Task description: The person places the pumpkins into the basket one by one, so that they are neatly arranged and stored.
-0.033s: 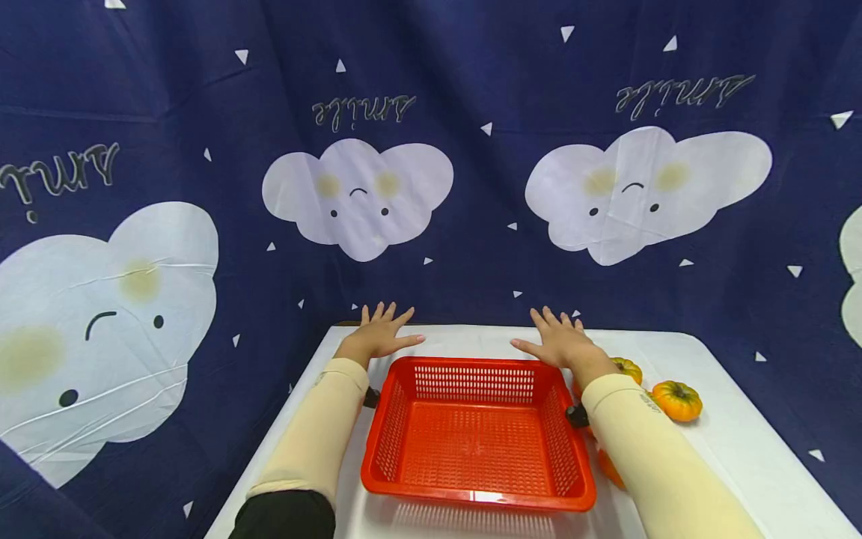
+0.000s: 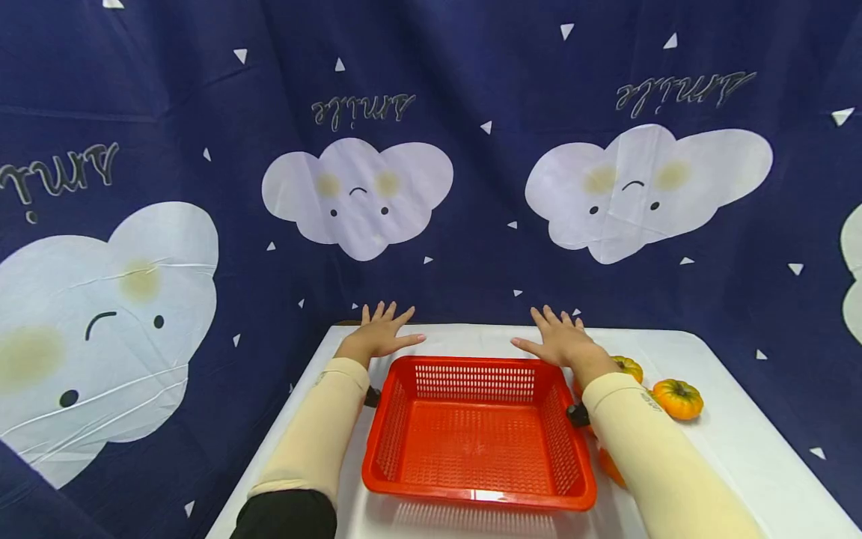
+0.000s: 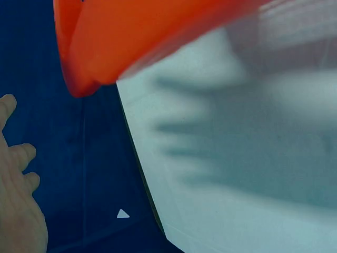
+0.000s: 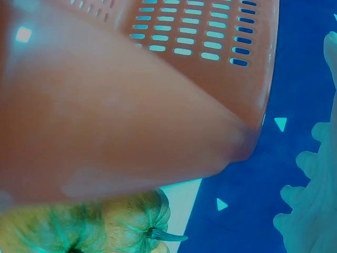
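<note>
Where the red basket (image 2: pixel 471 438) sits: upright on the white table (image 2: pixel 741 449), between the two forearms, its floor and slotted walls in view.
Left hand (image 2: pixel 379 335): fingers straight and spread wide, free of any object, thumb pointing inward, near the basket's far left corner; a finger-shaped shadow falls on the table in the left wrist view.
Right hand (image 2: pixel 561 344): just as wide and free, thumb toward its partner, near the far right corner; I can't quite tell whether it touches the rim.
Pumpkins: one ribbed yellow-orange pumpkin (image 2: pixel 677 399) right of the right forearm, a second pumpkin (image 2: pixel 628 367) just beside the right wrist, and an orange shape (image 2: pixel 610 468), partly hidden, between forearm and basket.
Sleeves: cream (image 2: pixel 313 430) on both forearms.
Backdrop: navy cloth (image 2: pixel 471 67) printed with white clouds (image 2: pixel 357 224) and small triangles.
</note>
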A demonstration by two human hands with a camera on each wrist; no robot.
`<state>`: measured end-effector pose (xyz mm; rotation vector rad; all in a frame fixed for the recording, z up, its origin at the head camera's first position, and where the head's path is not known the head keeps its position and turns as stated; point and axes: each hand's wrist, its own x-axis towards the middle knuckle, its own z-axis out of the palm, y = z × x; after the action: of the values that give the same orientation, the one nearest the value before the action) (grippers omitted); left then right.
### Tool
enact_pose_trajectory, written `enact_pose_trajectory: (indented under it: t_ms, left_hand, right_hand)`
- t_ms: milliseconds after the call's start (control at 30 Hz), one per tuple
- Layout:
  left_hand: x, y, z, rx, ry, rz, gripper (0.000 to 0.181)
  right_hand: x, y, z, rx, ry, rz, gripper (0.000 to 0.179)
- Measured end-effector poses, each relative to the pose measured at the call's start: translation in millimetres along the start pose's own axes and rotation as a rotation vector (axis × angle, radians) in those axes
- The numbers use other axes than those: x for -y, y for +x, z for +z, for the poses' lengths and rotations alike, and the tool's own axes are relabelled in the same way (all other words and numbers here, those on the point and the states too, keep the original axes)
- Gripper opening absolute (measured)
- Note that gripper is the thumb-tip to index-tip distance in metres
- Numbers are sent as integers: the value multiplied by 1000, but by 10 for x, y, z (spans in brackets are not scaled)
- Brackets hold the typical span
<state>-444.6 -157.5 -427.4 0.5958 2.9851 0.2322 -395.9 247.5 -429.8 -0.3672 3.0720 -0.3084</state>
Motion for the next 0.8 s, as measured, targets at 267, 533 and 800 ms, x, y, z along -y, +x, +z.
enact_pose_trajectory:
  t_ms: [267, 533, 800]
  left_hand:
    - [-81, -33, 2, -29, -20, 43, 98]
    - [-214, -436, -15, -92, -213, 164, 99]
    - [28, -1183, 300, -209, -615, 110, 92]
  right_hand:
    - [25, -60, -39, 11, 10, 1, 108]
    - [-26, -298, -28, -80, 6, -119, 106]
    - [-225, -969, 84, -159, 123, -144, 103]
